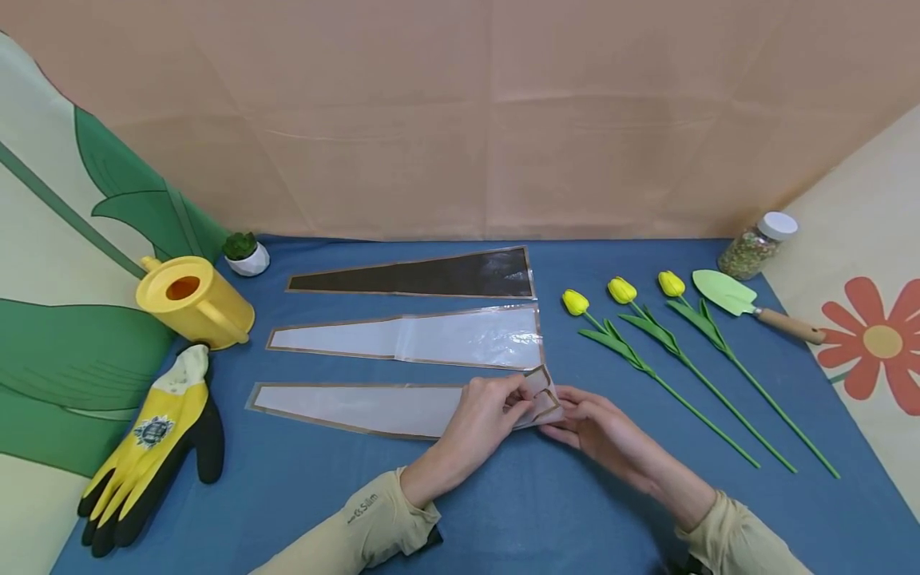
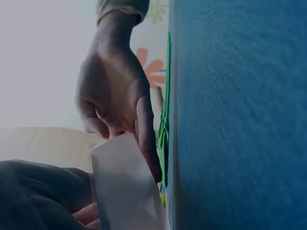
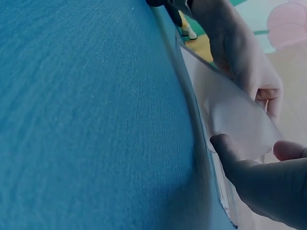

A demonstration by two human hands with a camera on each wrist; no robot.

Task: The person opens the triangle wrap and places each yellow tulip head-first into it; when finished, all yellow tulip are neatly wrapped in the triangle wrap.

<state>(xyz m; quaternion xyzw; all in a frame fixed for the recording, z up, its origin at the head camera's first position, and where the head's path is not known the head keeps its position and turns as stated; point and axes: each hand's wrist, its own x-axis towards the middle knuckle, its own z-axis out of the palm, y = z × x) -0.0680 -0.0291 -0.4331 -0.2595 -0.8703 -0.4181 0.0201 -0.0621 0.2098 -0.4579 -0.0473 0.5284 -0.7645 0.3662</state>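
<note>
The nearest tapered white bouquet sleeve point(image 1: 345, 403), edged in brown with a clear border, lies with its wide end bent up off the blue cloth. My left hand point(image 1: 481, 415) pinches that raised end between thumb and fingers. On its right, my right hand point(image 1: 611, 439) holds the end of the sleeve, one finger running along its lower side in the left wrist view. The raised white panel point(image 3: 230, 110) stands between both hands in the right wrist view. Behind it lie a second white sleeve point(image 1: 460, 335) and a black sleeve point(image 1: 431, 275).
Right of the sleeves lie three yellow tulips point(image 1: 668, 347), a green trowel point(image 1: 726, 291) and a filled jar point(image 1: 751, 247). At left are a yellow watering can point(image 1: 201, 303), a potted succulent point(image 1: 247, 254) and a yellow-black glove point(image 1: 154, 447). A brown backdrop point(image 1: 431, 120) closes the rear.
</note>
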